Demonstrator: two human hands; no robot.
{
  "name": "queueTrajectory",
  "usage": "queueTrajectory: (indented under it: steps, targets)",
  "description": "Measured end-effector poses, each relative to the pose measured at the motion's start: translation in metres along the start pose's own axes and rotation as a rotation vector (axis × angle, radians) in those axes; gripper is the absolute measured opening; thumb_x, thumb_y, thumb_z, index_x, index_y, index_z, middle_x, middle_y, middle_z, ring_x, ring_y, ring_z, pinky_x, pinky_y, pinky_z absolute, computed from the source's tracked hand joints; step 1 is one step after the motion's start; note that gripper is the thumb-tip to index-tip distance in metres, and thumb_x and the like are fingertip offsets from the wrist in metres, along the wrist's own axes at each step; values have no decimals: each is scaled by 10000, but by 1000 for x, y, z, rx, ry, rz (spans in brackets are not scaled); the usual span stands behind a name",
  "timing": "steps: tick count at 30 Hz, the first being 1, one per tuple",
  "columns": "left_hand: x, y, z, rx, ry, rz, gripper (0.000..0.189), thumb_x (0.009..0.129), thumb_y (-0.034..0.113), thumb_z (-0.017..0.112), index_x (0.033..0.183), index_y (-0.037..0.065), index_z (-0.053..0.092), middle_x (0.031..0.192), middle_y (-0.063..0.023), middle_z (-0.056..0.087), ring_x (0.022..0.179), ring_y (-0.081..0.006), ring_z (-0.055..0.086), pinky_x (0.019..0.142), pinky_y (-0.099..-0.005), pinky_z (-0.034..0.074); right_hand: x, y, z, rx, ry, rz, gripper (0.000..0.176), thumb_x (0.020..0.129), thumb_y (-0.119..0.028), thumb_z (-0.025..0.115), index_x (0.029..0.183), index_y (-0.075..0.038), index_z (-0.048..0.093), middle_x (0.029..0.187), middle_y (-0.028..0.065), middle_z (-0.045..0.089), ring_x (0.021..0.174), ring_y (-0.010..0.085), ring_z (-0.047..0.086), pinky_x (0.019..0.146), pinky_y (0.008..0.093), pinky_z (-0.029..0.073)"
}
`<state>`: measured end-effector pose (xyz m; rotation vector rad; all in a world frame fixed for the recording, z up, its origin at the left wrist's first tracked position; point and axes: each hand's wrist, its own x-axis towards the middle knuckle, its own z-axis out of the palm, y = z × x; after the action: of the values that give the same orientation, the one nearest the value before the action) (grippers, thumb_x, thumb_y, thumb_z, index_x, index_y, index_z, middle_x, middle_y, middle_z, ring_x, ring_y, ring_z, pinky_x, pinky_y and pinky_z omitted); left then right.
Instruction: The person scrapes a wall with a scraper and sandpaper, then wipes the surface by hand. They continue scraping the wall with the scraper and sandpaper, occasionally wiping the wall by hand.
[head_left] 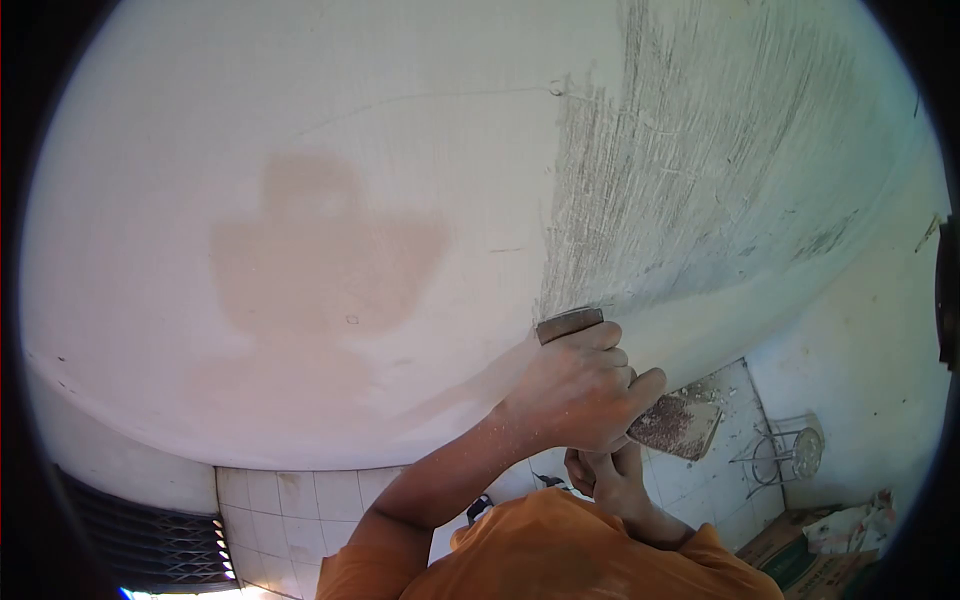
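Observation:
My left hand (580,390) is closed round a scraper whose short dark blade (570,325) lies against the white wall (480,200). The blade sits at the lower left end of a scraped, streaky grey patch (650,190). Just below, my right hand (615,480) is closed, with its fingers wrapped and partly hidden behind the left wrist. Beside it a broad flat blade (682,425) sticks out to the right, covered with pale flakes; its handle is hidden, and I cannot tell how the right hand grips it. White dust coats the left hand.
A round metal stool (795,455) stands on the tiled floor (310,505) near the right wall. Loose debris (735,385) lies at the wall's foot. Cardboard (790,545) and a white plastic bag (850,525) are at lower right. A dark folding grille (150,530) is at lower left.

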<state>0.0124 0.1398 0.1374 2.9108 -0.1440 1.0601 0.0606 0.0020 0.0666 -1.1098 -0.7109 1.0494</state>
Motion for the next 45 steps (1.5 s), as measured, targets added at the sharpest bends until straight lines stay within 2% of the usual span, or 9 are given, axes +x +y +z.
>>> queueTrajectory:
  steps: [4, 9, 12, 16, 18, 28, 35, 37, 45]
  targets:
    - [24, -4, -38, 33, 1, 79, 158, 615, 293, 598, 706, 166, 581, 499, 34, 411, 563, -156, 459, 487, -274, 377, 1, -15, 6, 5, -37, -51, 285, 965, -244, 451, 836, 6, 494, 550, 28, 433, 404, 55, 349, 347, 206, 260]
    - [9, -4, -15, 33, 47, 51, 184, 594, 309, 595, 712, 168, 590, 500, 27, 410, 547, -155, 443, 483, -288, 368, -9, 0, -4, -65, -41, 127, 245, 967, -204, 428, 840, -7, 498, 561, 21, 423, 430, 50, 340, 361, 201, 259]
    - [19, -1, -30, 48, 19, 60, 177, 596, 304, 597, 714, 172, 594, 499, 26, 411, 550, -151, 450, 482, -277, 367, -9, -41, 16, -91, 49, 154, 287, 969, -251, 441, 820, -12, 496, 562, 21, 423, 441, 53, 353, 380, 198, 271]
    - [24, -1, -36, 15, 29, 50, 160, 596, 295, 607, 702, 177, 587, 491, 27, 405, 546, -145, 446, 476, -261, 358, -6, -36, 4, -55, -76, 88, 336, 967, -290, 447, 803, -2, 499, 547, 20, 415, 439, 59, 364, 382, 204, 275]
    - [19, -3, -29, 46, 28, 59, 161, 594, 290, 614, 703, 175, 587, 488, 28, 402, 540, -144, 441, 469, -261, 351, -11, -27, 8, -81, 19, 174, 355, 964, -302, 452, 796, 8, 499, 537, 21, 409, 434, 60, 363, 371, 205, 267]
    - [37, -4, -53, 83, 62, 87, 139, 615, 265, 621, 689, 165, 559, 470, 28, 395, 511, -146, 425, 472, -267, 334, -10, -50, 15, -127, -81, -34, 405, 949, -353, 466, 864, 40, 514, 548, 53, 441, 404, 71, 359, 344, 210, 249]
    - [38, 0, -55, -39, 17, 53, 101, 666, 228, 592, 715, 147, 559, 451, 6, 424, 544, -167, 472, 491, -301, 381, -14, -70, 18, 31, -105, 17, 254, 995, -244, 383, 988, -16, 495, 664, 22, 468, 495, 49, 380, 433, 205, 312]
    - [37, -4, -52, -28, 7, 54, 101, 673, 225, 590, 716, 141, 554, 454, -1, 434, 551, -171, 481, 489, -306, 385, -16, -62, 24, -2, 2, 120, 301, 976, -311, 424, 908, -20, 465, 648, 39, 452, 480, 58, 356, 410, 201, 293]
    - [40, -2, -53, -108, 39, 83, 173, 602, 218, 623, 717, 130, 527, 443, -14, 439, 540, -202, 482, 498, -316, 380, -17, -77, 34, 27, 57, 4, 330, 970, -324, 434, 936, 2, 458, 642, 44, 445, 476, 65, 362, 399, 196, 296]
